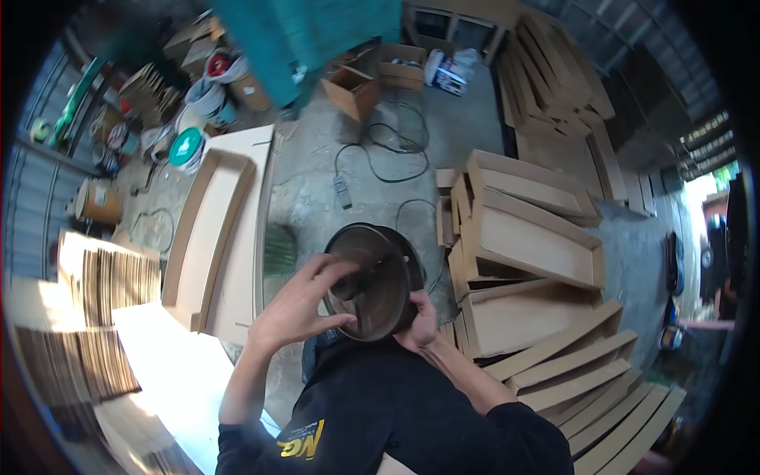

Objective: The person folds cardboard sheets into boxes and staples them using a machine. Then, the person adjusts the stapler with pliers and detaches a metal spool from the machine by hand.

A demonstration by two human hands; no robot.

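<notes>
A dark, shallow round drum with a knob-like hub at its middle is held in front of my body, its hollow face turned up toward me. My right hand grips it at the lower right side, the thumb along the rim and the other fingers hidden beneath. Over the left part of the face is my left hand, its fingers spread near the hub and its thumb at the lower left rim.
Long cardboard trays are piled to my right. Another cardboard tray lies on flat board at the left, near stacked cardboard sheets. A cable with a power strip crosses the floor ahead. Buckets stand at the far left.
</notes>
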